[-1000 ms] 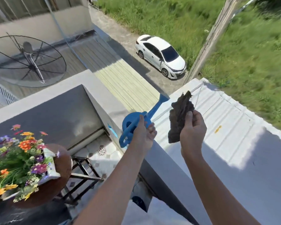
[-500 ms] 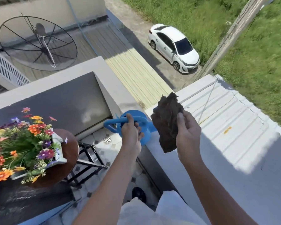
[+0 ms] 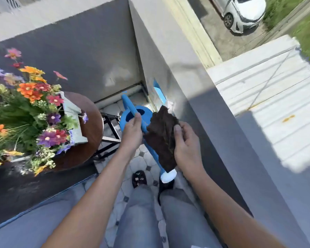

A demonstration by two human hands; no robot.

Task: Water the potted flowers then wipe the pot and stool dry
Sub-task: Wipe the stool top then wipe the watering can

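L hand has its fingers curled round the handle of the blue watering can. R hand pinches a dark brown rag, thumb on its face, rag hanging just in front of the can's spout.

Key relation: the potted flowers lie at approx 9 o'clock from the L hand, near but apart. Can's long axis runs 11 to 5 o'clock, and its white rose sits at the 5 o'clock end, i.e. pointing back toward the person's legs, away from the blooms. Judgement: can needs swinging round so the rose faces 9 o'clock before any pour. L hand is nearer the pot.

Containers: pale square pot is full of mixed flowers and stands on the round brown stool. Can's fill hole shows only dark blue inside, water level can't be told.
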